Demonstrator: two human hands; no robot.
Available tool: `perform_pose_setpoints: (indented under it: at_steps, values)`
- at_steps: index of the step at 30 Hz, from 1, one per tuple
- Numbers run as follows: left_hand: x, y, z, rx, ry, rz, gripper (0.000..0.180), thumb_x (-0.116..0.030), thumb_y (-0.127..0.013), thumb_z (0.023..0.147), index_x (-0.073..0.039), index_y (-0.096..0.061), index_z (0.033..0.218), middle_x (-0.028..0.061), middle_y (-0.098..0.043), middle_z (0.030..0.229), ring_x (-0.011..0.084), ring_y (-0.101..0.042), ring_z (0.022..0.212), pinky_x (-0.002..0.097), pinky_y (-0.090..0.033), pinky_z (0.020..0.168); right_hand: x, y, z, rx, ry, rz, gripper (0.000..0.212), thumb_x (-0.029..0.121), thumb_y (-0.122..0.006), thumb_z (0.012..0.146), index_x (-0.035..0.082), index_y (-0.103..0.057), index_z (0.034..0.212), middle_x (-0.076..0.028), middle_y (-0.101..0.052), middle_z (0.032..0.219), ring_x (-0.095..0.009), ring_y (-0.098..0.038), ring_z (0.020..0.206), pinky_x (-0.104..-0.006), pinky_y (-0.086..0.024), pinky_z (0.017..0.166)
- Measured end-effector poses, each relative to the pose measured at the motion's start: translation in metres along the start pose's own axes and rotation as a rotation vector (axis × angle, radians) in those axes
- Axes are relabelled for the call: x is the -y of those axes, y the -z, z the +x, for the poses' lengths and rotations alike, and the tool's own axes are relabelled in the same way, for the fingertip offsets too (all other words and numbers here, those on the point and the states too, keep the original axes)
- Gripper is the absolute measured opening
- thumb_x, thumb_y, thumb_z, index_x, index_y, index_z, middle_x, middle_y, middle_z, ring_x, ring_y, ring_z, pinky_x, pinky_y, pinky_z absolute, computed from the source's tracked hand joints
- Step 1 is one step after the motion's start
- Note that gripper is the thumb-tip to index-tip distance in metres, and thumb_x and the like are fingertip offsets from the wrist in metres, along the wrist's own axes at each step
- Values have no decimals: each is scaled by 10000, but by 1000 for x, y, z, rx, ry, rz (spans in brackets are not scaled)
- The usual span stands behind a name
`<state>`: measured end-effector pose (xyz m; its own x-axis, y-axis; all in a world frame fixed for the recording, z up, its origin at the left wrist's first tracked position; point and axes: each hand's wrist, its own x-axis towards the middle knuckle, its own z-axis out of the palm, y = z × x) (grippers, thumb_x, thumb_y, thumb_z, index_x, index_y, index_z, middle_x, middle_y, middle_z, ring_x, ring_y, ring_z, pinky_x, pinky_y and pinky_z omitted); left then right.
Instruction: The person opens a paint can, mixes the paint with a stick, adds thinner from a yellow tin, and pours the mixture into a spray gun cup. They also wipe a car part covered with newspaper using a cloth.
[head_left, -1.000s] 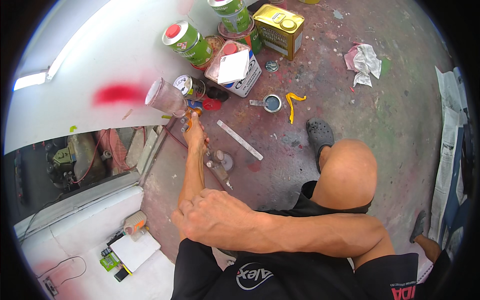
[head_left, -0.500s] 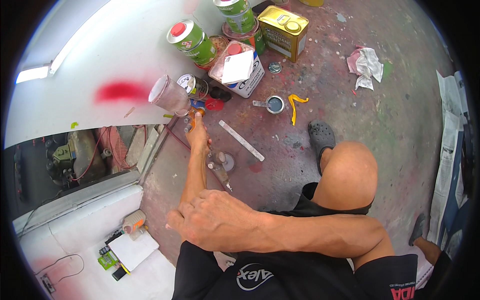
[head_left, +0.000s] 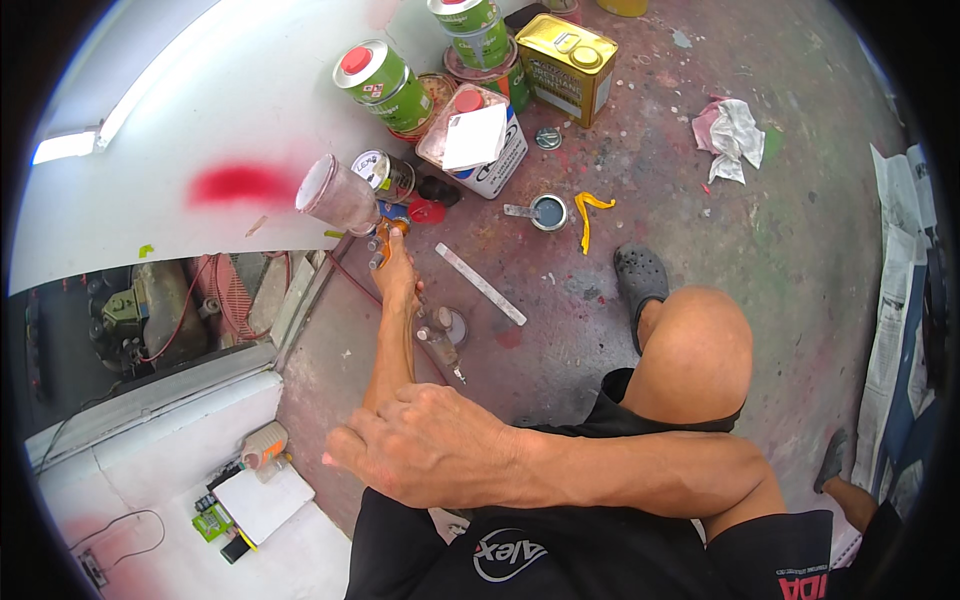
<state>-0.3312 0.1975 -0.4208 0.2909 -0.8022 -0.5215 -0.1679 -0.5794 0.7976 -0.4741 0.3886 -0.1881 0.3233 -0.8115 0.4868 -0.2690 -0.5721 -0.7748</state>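
My left hand (head_left: 398,272) reaches forward, its fingers wrapped round the handle of a spray gun (head_left: 391,240) with an orange body. The gun's large, pinkish, paint-smeared cup (head_left: 338,194) leans left toward a white panel. Across my body lies my right forearm, over the left one, with my right hand (head_left: 415,445) curled closed, knuckles up. Its palm and anything inside are hidden. Beyond both hands, a second spray gun (head_left: 440,345) rests on the floor beside a round pale container. A pale flat stick (head_left: 480,284) lies to its right.
Green cans (head_left: 395,98), a white container (head_left: 490,150) and a gold tin (head_left: 567,70) stand against the panel (head_left: 250,120). On the floor are an open tin of grey liquid (head_left: 549,212), a yellow strip (head_left: 590,222) and a crumpled rag (head_left: 730,137). A hose runs beside my left arm.
The view has shifted very slightly. My left hand keeps its hold on the spray gun, and my right hand remains closed across my left forearm.
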Motion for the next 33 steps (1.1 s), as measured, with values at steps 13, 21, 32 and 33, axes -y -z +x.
perform_pose_setpoints:
  at_steps: [13,21,32,33]
  values:
    - [13,4,9,-11,-10,-43,501,-571,-709,1049,-76,-629,1042,18,-571,761,91,-410,406,294,-336,357,-1,3,2,63,27,-114,351,158,-669,926,-29,-617,1219,-99,-652,823,-255,-732,675,-381,-590,610]
    - [10,2,1,8,-32,-37,482,-590,-725,1032,-124,-609,999,-9,-529,739,82,-384,407,287,-336,364,-2,1,2,59,34,-112,364,161,-671,924,-34,-627,1228,-97,-660,827,-255,-732,672,-378,-588,600]
    - [15,3,9,3,-29,-22,424,-548,-685,1072,-126,-637,1056,-19,-492,698,86,-403,410,289,-322,358,-2,-2,3,68,27,-112,352,152,-665,924,-34,-632,1222,-95,-661,825,-243,-729,689,-377,-590,610]
    - [16,3,11,1,-21,-30,423,-544,-684,1074,-123,-644,1071,-15,-502,702,86,-405,411,289,-326,360,-2,-2,3,65,28,-112,351,151,-665,924,-33,-632,1221,-94,-661,824,-242,-727,686,-375,-588,609]
